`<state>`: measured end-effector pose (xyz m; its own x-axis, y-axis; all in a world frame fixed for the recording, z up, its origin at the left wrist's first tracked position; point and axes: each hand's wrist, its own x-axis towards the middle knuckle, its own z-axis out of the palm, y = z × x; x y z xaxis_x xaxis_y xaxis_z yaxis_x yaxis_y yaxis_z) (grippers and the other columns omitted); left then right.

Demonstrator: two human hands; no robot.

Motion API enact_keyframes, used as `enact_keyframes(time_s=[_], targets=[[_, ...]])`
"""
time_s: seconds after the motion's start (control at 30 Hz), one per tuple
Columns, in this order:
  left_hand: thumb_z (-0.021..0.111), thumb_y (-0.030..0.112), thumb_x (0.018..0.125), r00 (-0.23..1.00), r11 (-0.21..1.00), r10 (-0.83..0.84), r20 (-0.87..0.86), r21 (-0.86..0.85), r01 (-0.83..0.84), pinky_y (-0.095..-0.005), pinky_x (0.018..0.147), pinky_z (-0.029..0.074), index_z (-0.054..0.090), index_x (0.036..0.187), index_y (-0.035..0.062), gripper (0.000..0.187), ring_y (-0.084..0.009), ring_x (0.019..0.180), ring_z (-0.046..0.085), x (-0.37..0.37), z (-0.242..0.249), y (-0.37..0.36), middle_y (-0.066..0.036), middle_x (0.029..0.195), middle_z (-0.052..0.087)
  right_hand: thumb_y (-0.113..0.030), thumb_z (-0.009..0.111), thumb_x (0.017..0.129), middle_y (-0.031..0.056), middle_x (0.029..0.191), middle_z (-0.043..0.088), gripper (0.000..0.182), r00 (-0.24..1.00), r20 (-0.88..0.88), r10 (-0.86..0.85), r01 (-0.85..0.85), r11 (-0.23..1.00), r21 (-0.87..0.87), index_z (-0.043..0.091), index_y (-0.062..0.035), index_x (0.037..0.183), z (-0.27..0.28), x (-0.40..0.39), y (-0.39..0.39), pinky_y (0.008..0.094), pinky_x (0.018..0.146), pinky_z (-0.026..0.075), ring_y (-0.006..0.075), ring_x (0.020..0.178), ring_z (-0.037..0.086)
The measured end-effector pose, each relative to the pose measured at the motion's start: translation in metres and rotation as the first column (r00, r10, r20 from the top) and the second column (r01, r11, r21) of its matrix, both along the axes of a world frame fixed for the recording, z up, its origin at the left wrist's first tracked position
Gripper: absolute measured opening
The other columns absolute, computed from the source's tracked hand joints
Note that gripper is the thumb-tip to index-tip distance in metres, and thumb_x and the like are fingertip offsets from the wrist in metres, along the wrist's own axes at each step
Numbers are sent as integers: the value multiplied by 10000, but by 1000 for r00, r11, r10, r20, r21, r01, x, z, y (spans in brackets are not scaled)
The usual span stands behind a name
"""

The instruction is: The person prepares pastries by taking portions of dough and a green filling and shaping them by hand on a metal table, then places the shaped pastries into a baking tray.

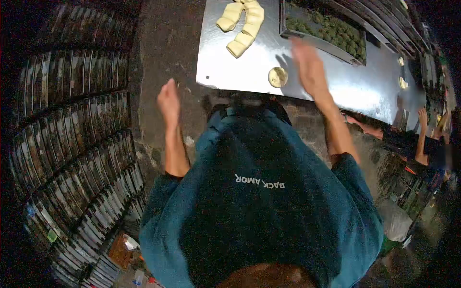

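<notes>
A flattened round of dough (278,77) lies near the front edge of the metal table (249,77). Up and to the right of it, my right hand (308,66) hovers over the table, fingers stretched out and blurred, holding nothing visible. Off the table's left end, my left hand (169,100) hangs in the air with its fingers curled in; nothing shows in it. Cut pieces of pale dough (244,29) sit in curved rows at the back left. Behind my right hand is a metal tray (321,46) filled with green balls of filling (331,33).
Racks of stacked trays (72,115) line the floor on the left. More trays (384,29) stand at the table's back right. Small dough pieces (403,83) lie at the far right, where another person's arm (421,139) reaches in.
</notes>
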<state>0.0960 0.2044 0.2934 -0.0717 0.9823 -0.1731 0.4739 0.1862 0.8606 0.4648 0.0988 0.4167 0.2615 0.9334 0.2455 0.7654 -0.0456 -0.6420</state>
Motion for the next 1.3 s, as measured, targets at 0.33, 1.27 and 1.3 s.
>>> enact_keyframes(time_s=[0.33, 1.27, 1.3], targets=[[631, 221, 861, 882, 945, 66, -467, -255, -206, -383, 734, 456, 642, 881, -5, 227, -215, 814, 575, -69, -2, -47, -134, 907, 620, -333, 507, 893, 169, 1245, 500, 450, 839, 543, 45, -66, 998, 20, 475, -92, 1272, -105, -38, 49, 559, 1022, 258, 361, 1259, 350], [603, 120, 857, 961, 988, -154, 231, 12, 156, -323, 883, 389, 405, 1186, -34, 414, -236, 937, 512, 225, 31, 15, -138, 1023, 546, -295, 700, 782, 100, 967, 680, 406, 925, 13, -380, 376, 918, 125, 632, -63, 1108, 150, 326, -29, 314, 735, 519, 189, 811, 653], [592, 115, 866, 941, 988, -145, 306, 1, 152, -319, 833, 440, 428, 1192, -34, 394, -223, 927, 537, 215, 2, 22, -134, 1026, 552, -297, 699, 781, 111, 953, 682, 380, 864, 190, -467, 408, 869, 279, 649, -52, 1068, 185, 357, -19, 314, 725, 514, 201, 804, 657]])
